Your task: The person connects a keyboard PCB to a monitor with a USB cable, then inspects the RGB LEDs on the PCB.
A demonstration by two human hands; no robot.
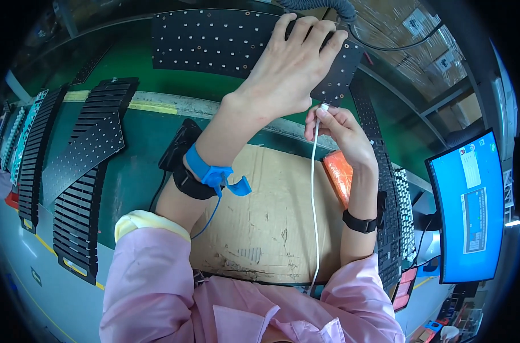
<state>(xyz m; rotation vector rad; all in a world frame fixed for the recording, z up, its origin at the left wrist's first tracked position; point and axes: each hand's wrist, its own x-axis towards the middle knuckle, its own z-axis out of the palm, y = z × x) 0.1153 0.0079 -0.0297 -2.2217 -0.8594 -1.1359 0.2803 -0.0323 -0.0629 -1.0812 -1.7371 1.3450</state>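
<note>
A long black circuit board (214, 43), dotted with rows of small white parts, lies at the far side of the bench. My left hand (291, 68) is laid across its right part, fingers curled over the far edge; the thumb is hidden. At the board's near right edge, my right hand (343, 128) pinches the white plug of a cable (313, 194). The plug's tip meets or nearly meets the board; I cannot tell whether it is seated. The white cable runs down toward my body. A blue wrist strap (208, 170) with a cord circles my left wrist.
Slotted black racks (80, 211) stand at the left, with another dotted board (88, 151) resting on one. Cardboard (260, 211) covers the near bench, beside an orange packet (337, 174). A keyboard (388, 211) and a lit monitor (468, 208) are on the right.
</note>
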